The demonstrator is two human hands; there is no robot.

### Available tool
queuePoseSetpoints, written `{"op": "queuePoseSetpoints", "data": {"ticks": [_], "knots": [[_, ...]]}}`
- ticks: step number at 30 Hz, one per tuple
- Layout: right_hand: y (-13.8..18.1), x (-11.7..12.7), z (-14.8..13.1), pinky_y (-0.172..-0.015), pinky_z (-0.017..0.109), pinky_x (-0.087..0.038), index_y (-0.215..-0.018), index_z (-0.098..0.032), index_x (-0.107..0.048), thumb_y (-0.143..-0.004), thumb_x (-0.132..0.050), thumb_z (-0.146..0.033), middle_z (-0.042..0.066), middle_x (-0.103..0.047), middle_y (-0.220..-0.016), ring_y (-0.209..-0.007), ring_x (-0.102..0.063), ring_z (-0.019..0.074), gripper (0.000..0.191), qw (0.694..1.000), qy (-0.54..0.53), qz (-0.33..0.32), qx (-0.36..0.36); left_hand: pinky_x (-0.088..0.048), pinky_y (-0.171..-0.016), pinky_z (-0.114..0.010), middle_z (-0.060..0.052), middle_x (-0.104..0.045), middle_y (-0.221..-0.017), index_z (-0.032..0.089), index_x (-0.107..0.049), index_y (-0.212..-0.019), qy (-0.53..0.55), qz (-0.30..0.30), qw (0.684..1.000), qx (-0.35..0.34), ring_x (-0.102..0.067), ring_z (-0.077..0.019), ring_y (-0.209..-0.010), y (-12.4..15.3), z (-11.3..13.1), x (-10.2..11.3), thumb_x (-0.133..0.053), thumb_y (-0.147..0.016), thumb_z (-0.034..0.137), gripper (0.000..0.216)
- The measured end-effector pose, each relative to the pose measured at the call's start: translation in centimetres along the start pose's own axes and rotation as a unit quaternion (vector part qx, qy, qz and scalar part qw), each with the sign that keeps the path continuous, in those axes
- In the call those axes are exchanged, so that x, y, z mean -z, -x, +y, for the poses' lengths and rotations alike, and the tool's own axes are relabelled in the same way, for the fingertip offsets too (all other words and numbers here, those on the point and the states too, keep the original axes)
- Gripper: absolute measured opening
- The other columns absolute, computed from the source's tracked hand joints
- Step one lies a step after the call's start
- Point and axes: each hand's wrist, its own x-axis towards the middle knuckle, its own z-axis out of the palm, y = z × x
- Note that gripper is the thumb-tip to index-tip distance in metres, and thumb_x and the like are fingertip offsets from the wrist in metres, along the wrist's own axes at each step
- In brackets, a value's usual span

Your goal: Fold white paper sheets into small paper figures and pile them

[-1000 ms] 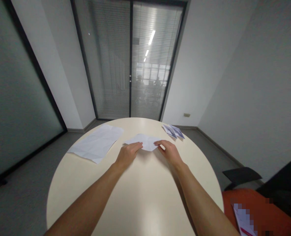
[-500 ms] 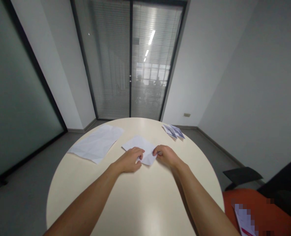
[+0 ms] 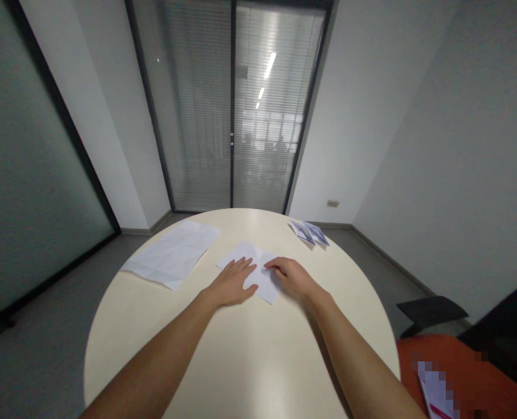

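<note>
The round cream table (image 3: 241,361) is running out of view at the bottom. An orange-seated office chair (image 3: 472,378) is standing at right, cut off, pixel blocks hiding part of a white item (image 3: 435,387) on its seat. A large creased sheet (image 3: 173,256) is lying on the table's left side. Near the middle, a smaller white sheet (image 3: 262,282) is lying partly covered by the left hand (image 3: 232,283), which is spreading flat, gripping nothing. The right hand (image 3: 294,276) is curling, fingertips touching the paper; whether it is pinching, I cannot tell.
</note>
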Motion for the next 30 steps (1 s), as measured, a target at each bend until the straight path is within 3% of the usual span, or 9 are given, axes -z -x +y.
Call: {"op": "queuePoseSetpoints", "data": {"ticks": [3,5,10,13,18,20,24,30], "knots": [[-0.1,-1.6,-0.8,-0.111,0.042,-0.041,-0.138,-0.021,-0.058,-0.093,-0.045,-0.017,0.01,-0.062,-0.139,-0.128,-0.056,0.024,0.047,0.999,-0.017,0.004,0.047,-0.019,-0.121,-0.051,-0.013,-0.031,-0.162,0.022,-0.042,-0.149,-0.006,-0.006,1.0,-0.002,-0.023,-0.031,-0.151,0.0,-0.2,-0.2,-0.054,-0.093,0.049,0.064],[0.0,-2.6,-0.8,-0.117,0.048,-0.033,-0.149,-0.019,-0.047,-0.099,-0.043,-0.028,0.013,-0.049,-0.151,-0.14,-0.044,0.0268,0.051,0.998,-0.005,-0.029,0.062,-0.018,-0.122,-0.05,-0.013,-0.03,-0.162,0.022,-0.038,-0.152,-0.01,-0.011,1.0,-0.005,-0.021,-0.0303,-0.152,0.0,-0.2,-0.3,-0.053,-0.093,0.051,0.067],[0.4,-3.8,-0.3,-0.12,0.055,-0.023,-0.156,-0.021,-0.035,-0.103,-0.034,-0.045,0.01,-0.031,-0.162,-0.151,-0.024,0.0317,0.058,0.993,0.054,-0.097,-0.051,-0.016,-0.12,-0.058,-0.013,-0.027,-0.163,0.026,-0.034,-0.155,-0.02,-0.012,1.0,0.011,-0.016,-0.0367,-0.152,0.0,0.0,-0.4,-0.051,-0.093,0.057,0.071],[0.3,-3.4,-0.5,-0.12,0.053,-0.023,-0.155,-0.019,-0.036,-0.103,-0.035,-0.046,0.011,-0.031,-0.162,-0.15,-0.024,0.0322,0.059,0.989,0.084,-0.095,-0.079,-0.014,-0.117,-0.066,-0.013,-0.024,-0.164,0.03,-0.036,-0.154,-0.029,-0.015,0.999,0.028,-0.013,-0.0433,-0.151,0.0,0.1,-0.3,-0.051,-0.091,0.061,0.071],[-0.3,-2.0,-2.0,-0.108,0.044,-0.039,-0.134,-0.019,-0.061,-0.102,-0.041,-0.038,0.014,-0.063,-0.135,-0.127,-0.055,0.0285,0.043,0.991,0.119,-0.008,-0.057,-0.017,-0.117,-0.066,-0.011,-0.029,-0.163,0.032,-0.043,-0.15,-0.022,-0.035,0.999,0.006,-0.018,-0.0437,-0.15,0.1,0.7,0.3,-0.055,-0.089,0.061,0.069],[-0.5,-1.7,-2.3,-0.105,0.042,-0.043,-0.13,-0.017,-0.065,-0.103,-0.037,-0.037,0.015,-0.068,-0.127,-0.12,-0.059,0.0269,0.043,0.994,0.098,0.014,-0.044,-0.017,-0.117,-0.066,-0.01,-0.031,-0.162,0.033,-0.045,-0.147,-0.011,-0.044,0.999,-0.019,-0.02,-0.0428,-0.15,0.2,1.2,0.5,-0.06,-0.086,0.059,0.068],[-0.6,-2.0,-1.9,-0.114,0.039,-0.036,-0.135,-0.015,-0.061,-0.106,-0.023,-0.042,0.013,-0.062,-0.137,-0.131,-0.053,0.0233,0.055,1.0,0.02,0.009,-0.014,-0.019,-0.118,-0.065,-0.009,-0.036,-0.16,0.032,-0.051,-0.141,0.012,-0.057,0.995,-0.078,-0.026,-0.0413,-0.148,0.4,2.3,1.3,-0.068,-0.082,0.051,0.065],[-0.4,-2.0,-0.6,-0.122,0.051,-0.018,-0.153,-0.019,-0.04,-0.106,-0.014,-0.05,0.008,-0.031,-0.162,-0.152,-0.021,0.0263,0.062,0.987,0.057,-0.098,-0.113,-0.019,-0.119,-0.063,-0.007,-0.038,-0.158,0.034,-0.054,-0.139,0.012,-0.091,0.99,-0.109,-0.028,-0.0402,-0.147,0.4,3.2,2.2,-0.072,-0.078,0.052,0.066]]}}
